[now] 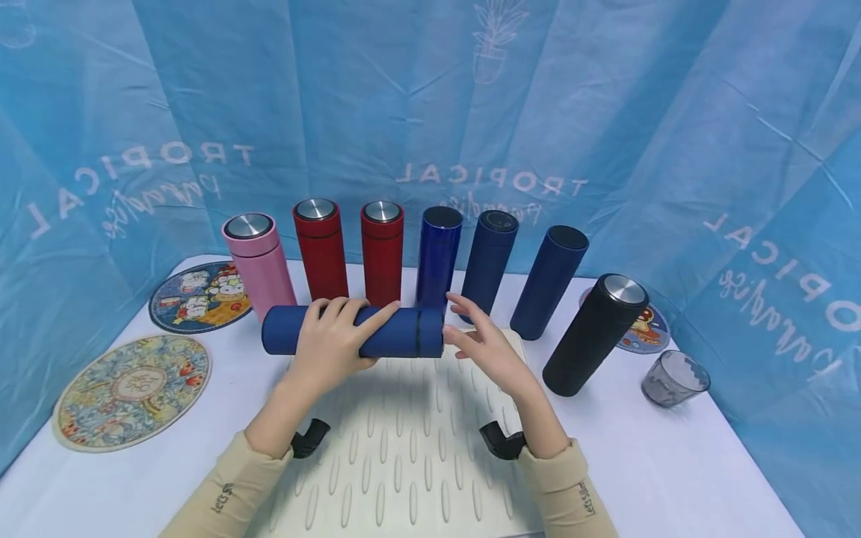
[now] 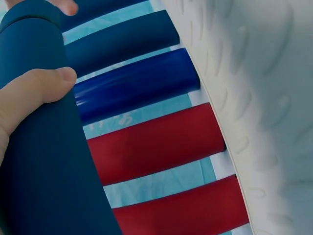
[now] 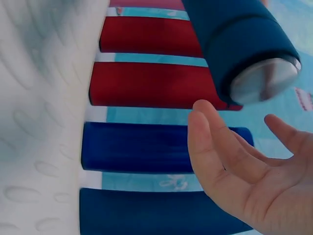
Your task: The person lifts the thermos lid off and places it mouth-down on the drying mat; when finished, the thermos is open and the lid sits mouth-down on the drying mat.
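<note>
A navy blue thermos flask lies level in the air above a cream textured mat. My left hand grips it round the body, thumb along the near side in the left wrist view. Just off its lid end is my right hand, fingers spread and loosely bent, holding nothing. In the right wrist view the shiny silver top of the lid faces that hand, with a gap between them.
Behind the mat stand a pink flask, two red flasks, a glossy blue flask, two navy flasks and a black flask. A glass stands at right. Round patterned placemats lie at both sides.
</note>
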Demonstrator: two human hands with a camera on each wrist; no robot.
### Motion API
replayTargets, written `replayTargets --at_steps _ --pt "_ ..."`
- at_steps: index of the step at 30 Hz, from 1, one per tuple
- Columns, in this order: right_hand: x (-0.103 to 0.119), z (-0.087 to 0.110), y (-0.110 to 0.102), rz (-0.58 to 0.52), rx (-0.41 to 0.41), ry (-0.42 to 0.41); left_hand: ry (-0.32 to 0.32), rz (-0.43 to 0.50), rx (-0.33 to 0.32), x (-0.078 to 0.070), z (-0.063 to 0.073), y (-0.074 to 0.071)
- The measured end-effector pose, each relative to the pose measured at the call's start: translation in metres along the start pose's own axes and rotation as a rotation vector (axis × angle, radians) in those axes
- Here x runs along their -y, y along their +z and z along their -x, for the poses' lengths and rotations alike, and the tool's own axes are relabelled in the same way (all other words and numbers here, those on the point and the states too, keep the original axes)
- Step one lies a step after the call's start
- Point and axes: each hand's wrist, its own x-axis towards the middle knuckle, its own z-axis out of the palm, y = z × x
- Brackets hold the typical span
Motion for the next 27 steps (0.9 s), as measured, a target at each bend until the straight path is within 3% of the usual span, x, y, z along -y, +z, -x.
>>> replayTargets --at_steps 12,20,27 --pt "-0.016 -0.009 0.008 -0.107 0.015 0.076 0.015 -0.022 0.022 -0.011 -0.007 0.006" --pt "-0.021 -0.013 0.008 -0.207 0.053 0.102 0.038 -0.022 0.018 -0.011 -0.004 0.009" --pt "-0.026 -0.013 0.004 -0.260 0.055 0.077 0.055 0.004 0.022 -0.012 -0.004 0.013"
